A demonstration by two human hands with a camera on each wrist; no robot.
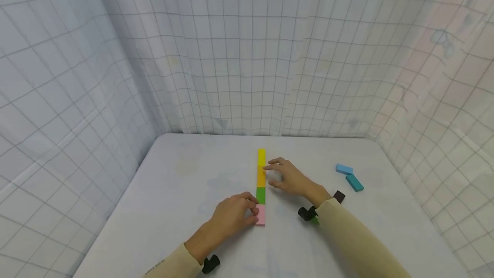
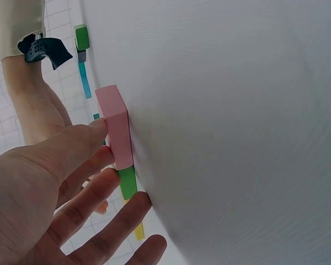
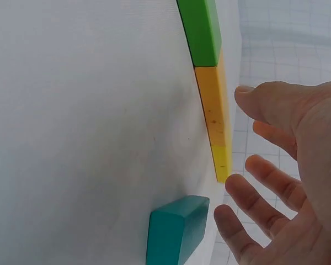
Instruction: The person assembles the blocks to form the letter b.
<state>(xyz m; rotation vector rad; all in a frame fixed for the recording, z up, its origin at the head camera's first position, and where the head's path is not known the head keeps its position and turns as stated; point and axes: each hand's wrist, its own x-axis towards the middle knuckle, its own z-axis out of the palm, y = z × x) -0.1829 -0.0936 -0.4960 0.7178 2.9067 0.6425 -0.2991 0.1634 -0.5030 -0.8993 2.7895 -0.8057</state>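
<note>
A straight row of blocks lies on the table. From far to near it runs yellow block (image 1: 261, 157), orange-yellow block (image 1: 261, 177), green block (image 1: 260, 195) and pink block (image 1: 260, 216). My left hand (image 1: 233, 214) is at the near left side of the row, thumb and fingers loosely bent, its thumb tip touching or very near the pink block (image 2: 115, 124). To the right of the orange-yellow block hovers my right hand (image 1: 291, 178), fingers spread and holding nothing. A teal block (image 3: 179, 229) near that hand shows in the right wrist view; from the head it is hidden.
Farther right lie a light blue block (image 1: 344, 169), another teal block (image 1: 354, 182) and a dark block (image 1: 339, 196). A second green block (image 1: 314, 220) is partly covered by the right wrist's black camera mount (image 1: 307, 214). Grid-patterned cloth (image 1: 239, 63) surrounds the white table (image 1: 185, 209).
</note>
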